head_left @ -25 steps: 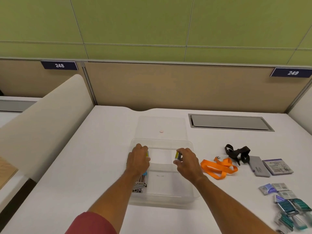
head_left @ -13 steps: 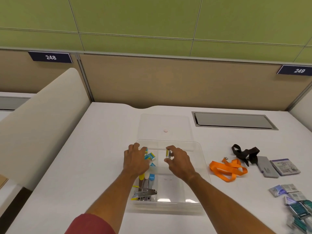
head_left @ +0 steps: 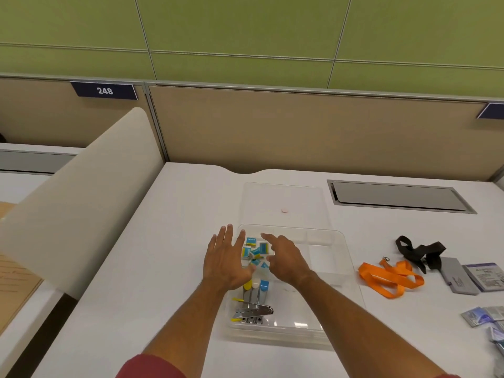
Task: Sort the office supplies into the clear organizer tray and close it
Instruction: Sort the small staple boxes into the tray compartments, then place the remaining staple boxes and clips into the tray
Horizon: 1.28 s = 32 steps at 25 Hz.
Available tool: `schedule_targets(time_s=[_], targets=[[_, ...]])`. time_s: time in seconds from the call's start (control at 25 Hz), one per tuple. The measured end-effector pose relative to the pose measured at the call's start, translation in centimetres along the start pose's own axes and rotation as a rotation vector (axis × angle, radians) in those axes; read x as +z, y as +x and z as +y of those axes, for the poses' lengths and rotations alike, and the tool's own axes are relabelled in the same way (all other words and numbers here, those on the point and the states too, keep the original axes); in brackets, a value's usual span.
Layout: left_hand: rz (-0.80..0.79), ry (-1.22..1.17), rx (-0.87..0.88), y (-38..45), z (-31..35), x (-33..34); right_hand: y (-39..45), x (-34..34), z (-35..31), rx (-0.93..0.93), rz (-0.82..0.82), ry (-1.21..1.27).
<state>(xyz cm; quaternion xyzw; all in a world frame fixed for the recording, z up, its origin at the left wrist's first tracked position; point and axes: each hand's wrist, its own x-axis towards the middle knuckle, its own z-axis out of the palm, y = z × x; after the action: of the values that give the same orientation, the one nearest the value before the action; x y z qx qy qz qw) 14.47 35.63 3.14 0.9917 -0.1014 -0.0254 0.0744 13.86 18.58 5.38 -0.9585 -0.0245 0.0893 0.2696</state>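
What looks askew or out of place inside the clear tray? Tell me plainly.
The small blue-and-white packets in the far-left compartment of the clear plastic organizer tray lie jumbled at mixed angles, not stacked. The metal clips with coloured caps nearer the camera lie roughly parallel. Nothing looks spilled or damaged.

Office cubicle, numbered partition sign point(head_left: 104, 90), white desk point(head_left: 169, 241)

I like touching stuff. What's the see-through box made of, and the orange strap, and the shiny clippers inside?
The box looks like clear, glossy hard plastic: you see the desk through it. The orange strap seems woven fabric, matte and floppy, lying in loose folds. The clippers look like polished metal, silvery with bright glints, though that is only a guess from the shine.
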Motion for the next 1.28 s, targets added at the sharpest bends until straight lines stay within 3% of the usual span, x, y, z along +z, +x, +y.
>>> schedule_targets(time_s=[0.56, 1.12, 1.28], targets=[[0.001, 0.015, 0.141, -0.7, 5.3, -0.5, -4.8, -1.9, 5.4, 0.068, 0.185, -0.32], [-0.01, 0.005, 0.335, -2.5, 18.8, 2.2, -14.8, -6.9, 16.3, 0.267, 0.31, -0.31], [-0.026, 0.026, 0.336, -3.2, 23.6, 3.0, -17.1, -8.1, 20.3, 0.314, 0.278, -0.308]])
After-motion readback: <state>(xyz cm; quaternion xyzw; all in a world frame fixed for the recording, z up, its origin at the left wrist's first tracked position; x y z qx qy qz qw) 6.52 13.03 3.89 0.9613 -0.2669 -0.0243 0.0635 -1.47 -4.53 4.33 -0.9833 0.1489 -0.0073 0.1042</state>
